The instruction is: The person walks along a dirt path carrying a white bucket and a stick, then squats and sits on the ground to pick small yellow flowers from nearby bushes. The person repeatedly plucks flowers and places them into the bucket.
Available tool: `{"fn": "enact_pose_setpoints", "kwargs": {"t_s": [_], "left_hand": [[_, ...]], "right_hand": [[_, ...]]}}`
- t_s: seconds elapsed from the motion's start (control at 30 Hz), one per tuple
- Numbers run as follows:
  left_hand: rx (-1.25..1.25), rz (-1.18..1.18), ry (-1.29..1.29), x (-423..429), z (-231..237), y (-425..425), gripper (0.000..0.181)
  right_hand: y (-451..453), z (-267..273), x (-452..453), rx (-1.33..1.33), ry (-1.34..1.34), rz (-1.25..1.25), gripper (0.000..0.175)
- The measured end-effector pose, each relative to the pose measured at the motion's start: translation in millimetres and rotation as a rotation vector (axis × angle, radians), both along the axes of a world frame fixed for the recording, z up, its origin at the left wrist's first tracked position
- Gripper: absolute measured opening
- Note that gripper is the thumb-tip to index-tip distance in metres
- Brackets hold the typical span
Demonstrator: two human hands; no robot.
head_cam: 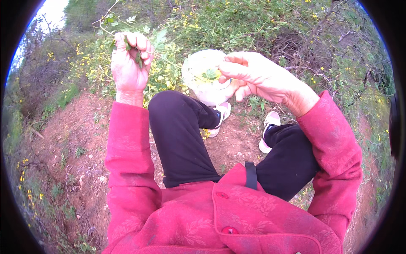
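Note:
My left hand (131,60) is raised at the upper left, its fingers curled around a thin green vine stem with lobed leaves (138,59). Part of the vine (108,20) sticks up beyond the fingers, and a length slants down towards the bucket. At the upper right, my right hand (253,74) hovers by the rim of a white plastic bucket (206,95), fingers bent and partly spread. Whether its fingertips touch the stem is unclear. A green leaf (209,74) and yellow bits show against the bright, washed-out bucket mouth.
The bucket stands just beyond my light-coloured shoes (223,109) on reddish, stony soil (85,127). Yellow-flowered plants (165,76) grow to its left. Dense green shrubs (241,25) and dry twigs (288,52) lie beyond. My bent knees (171,108) flank the near ground.

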State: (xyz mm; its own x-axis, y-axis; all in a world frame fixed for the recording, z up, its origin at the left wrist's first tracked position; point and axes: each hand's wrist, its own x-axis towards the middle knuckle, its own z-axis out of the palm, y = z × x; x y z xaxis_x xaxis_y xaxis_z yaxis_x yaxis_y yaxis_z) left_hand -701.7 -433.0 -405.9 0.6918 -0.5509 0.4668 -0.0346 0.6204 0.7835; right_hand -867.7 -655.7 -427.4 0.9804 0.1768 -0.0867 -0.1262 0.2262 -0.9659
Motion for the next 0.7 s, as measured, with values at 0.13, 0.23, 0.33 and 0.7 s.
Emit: {"fn": "enact_pose_setpoints", "kwargs": {"t_s": [0.13,0.23,0.33,0.7], "left_hand": [[-0.016,0.011,-0.112,-11,17,2,0.033],[-0.117,0.118,-0.014,-8,18,-2,0.03],[-0.232,0.042,0.137,-4,5,-5,0.031],[-0.464,-0.457,0.273,42,-34,-2,0.039]], "right_hand": [[-1,2,-1,-0.019,-0.101,-0.138,0.026],[-4,-3,2,0.028,-0.079,-0.193,0.024],[-3,-12,5,0.061,-0.006,-0.205,0.022],[0,-28,26,0.041,0.173,-0.138,0.026]]}}
